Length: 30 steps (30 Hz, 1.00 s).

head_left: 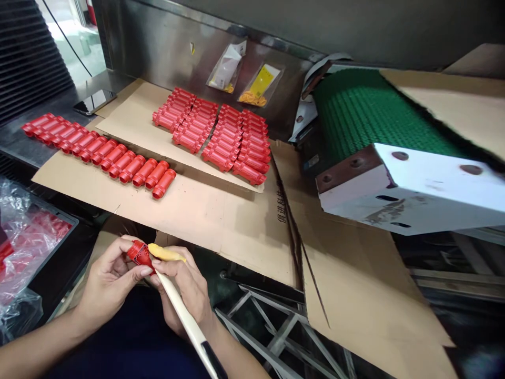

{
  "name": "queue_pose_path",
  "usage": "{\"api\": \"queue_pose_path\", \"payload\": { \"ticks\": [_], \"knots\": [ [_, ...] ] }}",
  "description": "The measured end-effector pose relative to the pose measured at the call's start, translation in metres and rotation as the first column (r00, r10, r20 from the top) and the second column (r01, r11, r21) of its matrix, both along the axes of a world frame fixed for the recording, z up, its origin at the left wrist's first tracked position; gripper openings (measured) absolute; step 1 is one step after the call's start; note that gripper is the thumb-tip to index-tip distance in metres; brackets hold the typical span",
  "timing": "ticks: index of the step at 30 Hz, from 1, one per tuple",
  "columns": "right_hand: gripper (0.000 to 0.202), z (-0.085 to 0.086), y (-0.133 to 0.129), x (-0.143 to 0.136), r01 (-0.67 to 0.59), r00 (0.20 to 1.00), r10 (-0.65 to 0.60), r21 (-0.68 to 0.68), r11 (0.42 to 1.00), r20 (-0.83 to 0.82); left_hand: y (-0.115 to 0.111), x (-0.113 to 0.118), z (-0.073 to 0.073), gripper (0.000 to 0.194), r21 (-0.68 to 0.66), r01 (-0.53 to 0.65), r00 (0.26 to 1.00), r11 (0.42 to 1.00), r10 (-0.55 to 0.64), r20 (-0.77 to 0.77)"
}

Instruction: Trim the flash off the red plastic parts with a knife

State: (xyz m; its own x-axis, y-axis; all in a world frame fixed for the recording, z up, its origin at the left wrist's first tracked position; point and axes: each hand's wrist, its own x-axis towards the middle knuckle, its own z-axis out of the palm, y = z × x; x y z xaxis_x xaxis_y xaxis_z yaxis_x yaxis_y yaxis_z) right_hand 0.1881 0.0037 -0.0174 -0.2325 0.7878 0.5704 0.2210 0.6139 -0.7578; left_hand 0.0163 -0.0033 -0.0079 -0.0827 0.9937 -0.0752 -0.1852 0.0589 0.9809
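My left hand grips a red ribbed plastic tube between thumb and fingers, low in front of the table. My right hand is closed around a long white-handled tool with a black section at its lower end. The tool's tip meets the red part, and its exact kind is hidden by my fingers. A yellow finger cot covers a finger of my right hand, close against the tube. Beyond my hands, a slanted row of red tubes lies on the cardboard.
Several columns of red parts lie farther back on cardboard. Two small plastic bags and a phone rest behind. A green conveyor belt with a white metal end stands right. At left is a plastic-lined bin.
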Motion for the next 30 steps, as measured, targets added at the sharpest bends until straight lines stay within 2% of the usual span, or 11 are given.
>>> {"api": "queue_pose_path", "payload": {
  "ticks": [3, 4, 6, 8, 10, 12, 14, 17, 20, 23, 30],
  "knots": [
    [0.029, -0.001, 0.000, 0.001, 0.006, 1.000, -0.008, 0.084, 0.996, 0.022, 0.001, 0.000, -0.001, 0.017, -0.040, 0.020, 0.999, 0.999, -0.018, 0.052],
    [0.026, -0.001, 0.000, 0.002, 0.024, 1.000, -0.024, 0.031, 0.999, -0.019, 0.001, -0.001, -0.001, 0.020, -0.073, 0.030, 0.995, 0.997, -0.023, 0.095],
    [0.015, 0.000, 0.001, 0.006, 0.032, 0.976, -0.067, -0.168, 0.985, -0.207, 0.001, -0.002, -0.002, 0.030, -0.125, 0.042, 0.982, 0.991, -0.018, 0.190],
    [0.010, 0.000, 0.004, 0.013, -0.072, 0.895, -0.105, -0.373, 0.925, -0.433, 0.001, -0.004, -0.003, 0.037, -0.155, 0.068, 0.964, 0.986, -0.025, 0.265],
    [0.017, 0.001, 0.009, 0.021, -0.233, 0.824, -0.072, -0.452, 0.861, -0.562, 0.001, -0.006, -0.003, 0.040, -0.180, 0.111, 0.950, 0.977, -0.051, 0.307],
    [0.013, 0.003, 0.011, 0.027, -0.263, 0.840, -0.043, -0.475, 0.840, -0.541, 0.001, -0.007, -0.002, 0.038, -0.204, 0.140, 0.948, 0.969, -0.072, 0.310],
    [0.007, 0.006, 0.011, 0.029, -0.138, 0.916, -0.054, -0.438, 0.888, -0.398, 0.002, -0.007, -0.001, 0.036, -0.207, 0.127, 0.955, 0.970, -0.063, 0.290],
    [0.016, 0.010, 0.006, 0.024, 0.003, 0.983, -0.054, -0.278, 0.960, -0.173, 0.002, -0.005, 0.000, 0.035, -0.175, 0.083, 0.964, 0.981, -0.035, 0.263],
    [0.028, 0.010, 0.002, 0.015, -0.002, 0.995, -0.013, -0.155, 0.988, -0.095, 0.001, -0.003, 0.000, 0.038, -0.132, 0.042, 0.981, 0.990, -0.016, 0.192],
    [0.031, 0.008, 0.001, 0.009, -0.009, 0.997, 0.004, -0.068, 0.998, -0.079, -0.002, -0.003, 0.001, 0.036, -0.117, -0.007, 0.992, 0.993, 0.022, 0.122],
    [0.033, 0.003, -0.001, 0.005, -0.019, 0.996, 0.017, -0.021, 1.000, -0.083, -0.007, -0.003, -0.003, 0.026, -0.092, 0.014, 0.986, 0.996, 0.002, 0.165]
  ]
}}
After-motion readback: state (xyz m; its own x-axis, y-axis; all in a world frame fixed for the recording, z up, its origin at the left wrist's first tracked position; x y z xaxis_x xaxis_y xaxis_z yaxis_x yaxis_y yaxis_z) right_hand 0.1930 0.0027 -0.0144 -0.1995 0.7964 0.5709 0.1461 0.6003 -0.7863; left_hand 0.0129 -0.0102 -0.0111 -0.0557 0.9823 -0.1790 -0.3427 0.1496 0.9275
